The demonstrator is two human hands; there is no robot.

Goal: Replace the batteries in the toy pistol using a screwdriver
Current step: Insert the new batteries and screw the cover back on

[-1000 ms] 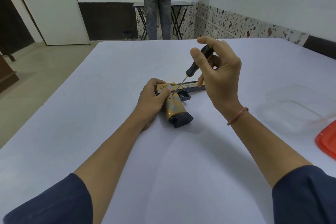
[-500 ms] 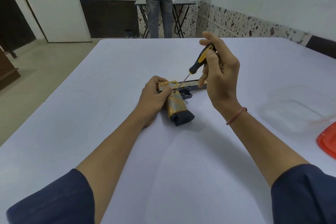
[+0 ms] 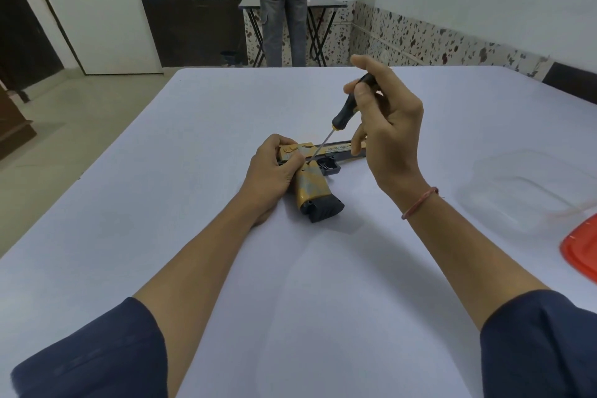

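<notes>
A yellow and dark toy pistol [image 3: 315, 188] lies on its side on the white table [image 3: 161, 203], grip toward me and barrel pointing right. My left hand [image 3: 271, 171] presses down on its rear end and holds it still. Above it, my right hand [image 3: 384, 126] grips the black handle of a screwdriver [image 3: 347, 107] between thumb and fingers. The thin shaft slants down to the left, and its tip rests on the top of the grip, beside my left thumb.
A clear plastic container [image 3: 523, 191] sits on the table at the right, with a red lid [image 3: 581, 249] at the right edge. Beyond the table's far edge a person [image 3: 282, 3] stands by a small folding table [image 3: 323, 6].
My right hand has turned the screwdriver handle between its fingers, so the yellow stripe seen half a second ago is hidden. The tip stays on the pistol's grip, and my left hand keeps its hold.
</notes>
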